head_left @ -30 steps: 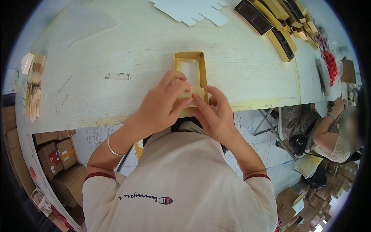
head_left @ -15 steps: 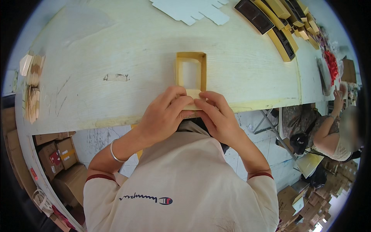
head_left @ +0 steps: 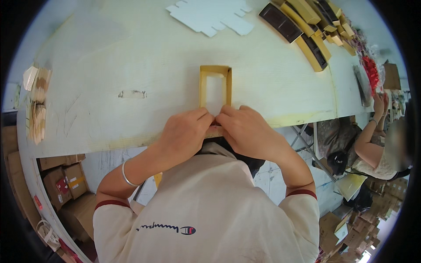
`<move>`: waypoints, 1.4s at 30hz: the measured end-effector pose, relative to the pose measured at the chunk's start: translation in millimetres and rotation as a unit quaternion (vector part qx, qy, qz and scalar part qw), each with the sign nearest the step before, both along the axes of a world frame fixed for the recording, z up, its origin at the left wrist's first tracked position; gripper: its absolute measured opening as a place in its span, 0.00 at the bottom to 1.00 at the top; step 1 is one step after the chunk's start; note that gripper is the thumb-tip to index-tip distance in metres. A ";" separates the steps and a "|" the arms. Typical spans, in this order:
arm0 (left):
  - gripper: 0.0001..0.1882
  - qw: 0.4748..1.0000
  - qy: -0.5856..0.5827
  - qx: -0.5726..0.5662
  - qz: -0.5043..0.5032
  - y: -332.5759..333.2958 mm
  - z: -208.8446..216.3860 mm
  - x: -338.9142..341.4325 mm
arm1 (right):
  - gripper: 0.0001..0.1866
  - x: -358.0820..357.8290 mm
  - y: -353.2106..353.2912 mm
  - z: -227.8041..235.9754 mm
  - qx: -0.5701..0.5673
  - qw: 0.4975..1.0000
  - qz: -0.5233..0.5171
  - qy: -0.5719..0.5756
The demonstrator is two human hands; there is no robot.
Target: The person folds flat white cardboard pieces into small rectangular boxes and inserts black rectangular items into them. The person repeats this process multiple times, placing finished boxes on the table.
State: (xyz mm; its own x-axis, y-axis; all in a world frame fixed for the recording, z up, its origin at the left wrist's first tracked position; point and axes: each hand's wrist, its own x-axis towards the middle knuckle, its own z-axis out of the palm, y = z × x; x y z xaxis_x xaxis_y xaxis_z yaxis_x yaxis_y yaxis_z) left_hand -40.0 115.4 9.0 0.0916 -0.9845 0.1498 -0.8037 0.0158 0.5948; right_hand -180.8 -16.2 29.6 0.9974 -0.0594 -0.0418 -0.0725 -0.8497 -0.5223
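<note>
A yellow-gold cardboard box frame with a pale inside lies on the white table near its front edge. Both hands meet at the frame's near end. My left hand curls its fingers against the near left corner, and my right hand does the same at the near right corner. Thumbs and fingertips of both are bent inward, closed on the near wall, which they mostly hide. A silver bangle circles my left wrist.
White die-cut card sheets lie at the far middle. Several gold boxes with dark windows are piled at the far right. Folded card pieces stand at the left edge. A co-worker sits at the right; cardboard boxes fill a space below the table.
The pale near flap that showed between my fingers is now out of sight. My right hand has turned, its fingers drawn closer to the left hand's. The co-worker's hands have shifted.
</note>
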 end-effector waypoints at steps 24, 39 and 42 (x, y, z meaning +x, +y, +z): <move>0.36 0.999 -0.011 -0.030 0.036 -12.0 3.1 66.0 | 0.14 248.2 -288.3 31.4 -0.361 0.898 -0.226 -0.107; 0.35 0.998 -0.018 -0.042 0.053 -16.5 3.2 63.9 | 0.17 175.1 -352.8 102.8 0.003 0.949 -0.162 -0.272; 0.38 0.994 -0.030 -0.013 0.108 -5.6 2.5 65.1 | 0.11 136.9 -203.8 116.4 0.325 0.877 -0.145 -0.322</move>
State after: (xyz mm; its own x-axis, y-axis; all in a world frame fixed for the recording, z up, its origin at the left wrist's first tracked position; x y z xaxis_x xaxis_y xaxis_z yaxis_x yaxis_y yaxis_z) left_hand 25.1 109.7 11.5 0.2906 -0.9386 0.1858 -0.8235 -0.1464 0.5481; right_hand -43.9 -219.9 146.0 0.7736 -0.4863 0.4063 0.2524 -0.3516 -0.9015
